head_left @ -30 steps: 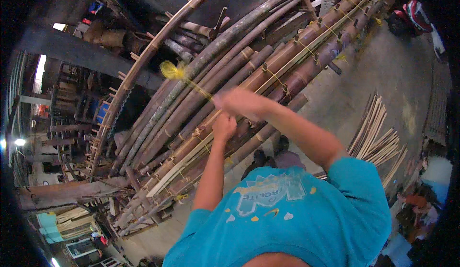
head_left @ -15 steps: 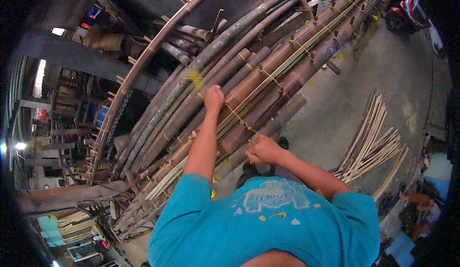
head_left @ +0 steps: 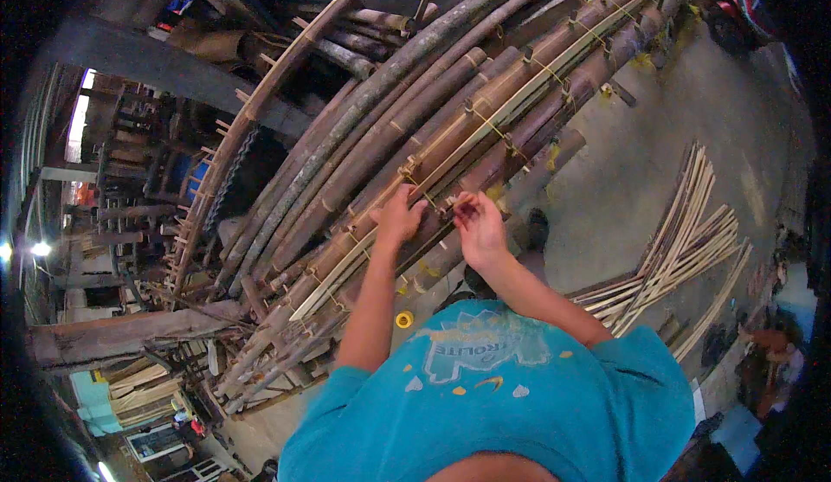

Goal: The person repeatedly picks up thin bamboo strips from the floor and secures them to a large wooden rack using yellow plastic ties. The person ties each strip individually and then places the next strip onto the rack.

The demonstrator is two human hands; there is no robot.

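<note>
A long rack of thick brown bamboo poles (head_left: 450, 127) runs from lower left to upper right, with a pale split strip (head_left: 519, 93) laid along it and bound by yellow cord (head_left: 489, 123) at several points. My left hand (head_left: 398, 218) rests on the poles, fingers closed on the yellow cord beside a binding. My right hand (head_left: 480, 227) is close beside it, pinching the same cord above the poles. A yellow spool of cord (head_left: 404, 319) lies on the floor below my left forearm.
A bundle of pale split bamboo strips (head_left: 684, 257) lies fanned on the concrete floor to the right. A wooden ladder-like frame (head_left: 225, 153) curves along the left of the poles. Timber and stacked planks (head_left: 130, 378) fill the lower left.
Both hands were raised pulling yellow cord upward, then dropped onto the poles. My left hand has come back toward me and now meets my right hand at one binding.
</note>
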